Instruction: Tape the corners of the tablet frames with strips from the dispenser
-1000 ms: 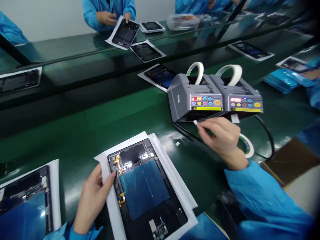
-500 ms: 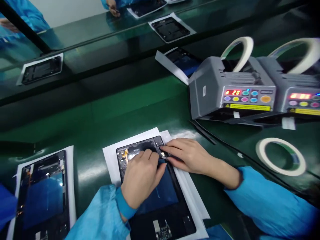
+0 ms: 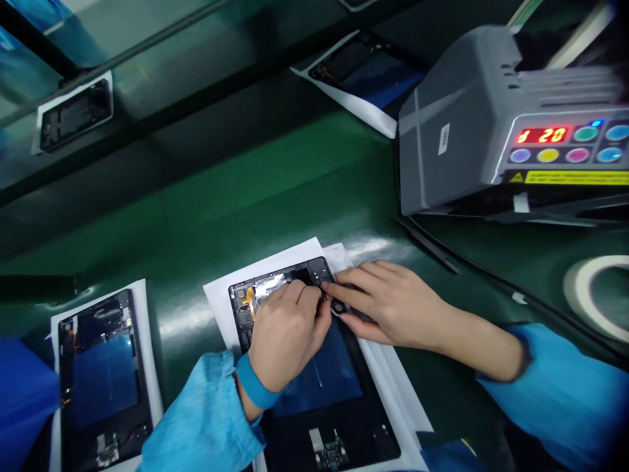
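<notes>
An opened tablet body [image 3: 324, 393] with a blue battery panel lies on white paper [image 3: 221, 308] on the green belt. My left hand [image 3: 287, 334] rests over its upper part, fingers curled and pressed down near the top right corner. My right hand [image 3: 388, 301] meets it there, fingertips pinched at a small round dark part by the tablet's edge. What lies between the fingertips is too small to name.
A second opened tablet [image 3: 101, 380] on paper lies at the left. A grey tape dispenser [image 3: 491, 124] with a red display stands at the upper right, a loose tape roll [image 3: 584, 295] beside it. More tablet bodies [image 3: 73, 111] sit on the far belt.
My right hand left the dispenser and came down to the tablet's top corner. My left hand slid from the paper's edge onto the tablet. The view has moved in closer.
</notes>
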A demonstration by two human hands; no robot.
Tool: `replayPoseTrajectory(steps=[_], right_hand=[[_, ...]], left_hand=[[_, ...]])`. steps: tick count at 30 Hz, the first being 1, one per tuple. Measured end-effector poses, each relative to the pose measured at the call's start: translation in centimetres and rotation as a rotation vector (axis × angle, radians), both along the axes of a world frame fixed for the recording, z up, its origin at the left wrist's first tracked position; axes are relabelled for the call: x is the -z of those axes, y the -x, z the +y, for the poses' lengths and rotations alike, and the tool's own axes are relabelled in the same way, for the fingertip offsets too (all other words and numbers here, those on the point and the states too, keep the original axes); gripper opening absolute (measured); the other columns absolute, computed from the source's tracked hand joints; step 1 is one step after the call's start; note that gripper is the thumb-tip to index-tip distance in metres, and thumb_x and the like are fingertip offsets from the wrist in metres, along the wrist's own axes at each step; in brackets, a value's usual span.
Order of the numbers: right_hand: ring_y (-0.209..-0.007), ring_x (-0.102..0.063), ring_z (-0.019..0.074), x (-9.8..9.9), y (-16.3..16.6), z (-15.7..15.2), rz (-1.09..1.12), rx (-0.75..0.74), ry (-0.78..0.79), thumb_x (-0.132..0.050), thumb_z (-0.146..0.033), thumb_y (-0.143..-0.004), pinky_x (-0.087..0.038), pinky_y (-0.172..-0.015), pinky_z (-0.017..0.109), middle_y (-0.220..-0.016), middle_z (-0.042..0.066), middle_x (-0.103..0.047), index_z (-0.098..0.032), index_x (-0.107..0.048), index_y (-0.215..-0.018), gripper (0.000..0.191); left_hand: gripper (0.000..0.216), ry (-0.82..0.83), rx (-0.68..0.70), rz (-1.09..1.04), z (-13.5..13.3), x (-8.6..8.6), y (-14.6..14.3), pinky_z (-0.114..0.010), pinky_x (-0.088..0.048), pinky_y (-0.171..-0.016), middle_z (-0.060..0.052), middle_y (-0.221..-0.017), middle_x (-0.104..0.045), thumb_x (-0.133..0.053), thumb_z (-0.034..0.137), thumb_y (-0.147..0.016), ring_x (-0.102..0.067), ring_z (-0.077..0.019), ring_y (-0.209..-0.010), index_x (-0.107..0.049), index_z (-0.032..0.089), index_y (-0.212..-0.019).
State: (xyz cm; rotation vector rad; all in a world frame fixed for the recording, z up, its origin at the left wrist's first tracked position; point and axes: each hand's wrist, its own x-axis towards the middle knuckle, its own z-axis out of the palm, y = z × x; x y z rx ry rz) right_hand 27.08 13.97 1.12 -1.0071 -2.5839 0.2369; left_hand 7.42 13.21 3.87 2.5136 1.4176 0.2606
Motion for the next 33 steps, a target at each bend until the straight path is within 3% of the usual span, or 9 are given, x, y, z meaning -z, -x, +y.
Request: replayPoseTrajectory(steps=[16,23,33], right_hand=[[-0.078,-0.054,0.0224,-0.3,0.3,-0.7,-0.045,-0.028,-0.042,-0.047,-0.031,-0.090,-0.043,-0.066,0.035,-0.086,0.008,-0.061,-0.010,-0.062,-0.112,0.034],[-0.078,-0.055,0.0212,0.6,0.3,-0.5,0.070,-0.039,-0.051,-0.045,-0.028,-0.091,-0.045,-0.068,0.035,-0.088,0.009,-0.063,-0.010,-0.061,-0.114,0.033],[-0.075,-0.054,0.0197,0.7,0.3,-0.4,0.159,-0.043,0.053,-0.050,-0.028,-0.092,-0.045,-0.066,0.034,-0.088,0.008,-0.063,-0.011,-0.061,-0.111,0.027]], left_hand=[[0.019,0.026,-0.010,-0.038,0.3,0.4,0.7,-0.028,-0.041,-0.062,-0.003,-0.073,-0.056,-0.047,0.021,-0.092,-0.054,-0.0161,-0.067,-0.061,0.017,-0.081],[0.018,0.016,-0.008,-0.094,0.4,0.7,0.9,-0.028,-0.041,-0.061,-0.002,-0.073,-0.056,-0.047,0.021,-0.092,-0.053,-0.0157,-0.065,-0.061,0.016,-0.082],[0.024,-0.003,0.014,-0.104,0.3,1.0,1.1,-0.032,-0.044,-0.063,-0.003,-0.076,-0.056,-0.042,0.022,-0.094,-0.053,-0.0181,-0.070,-0.062,0.017,-0.082]])
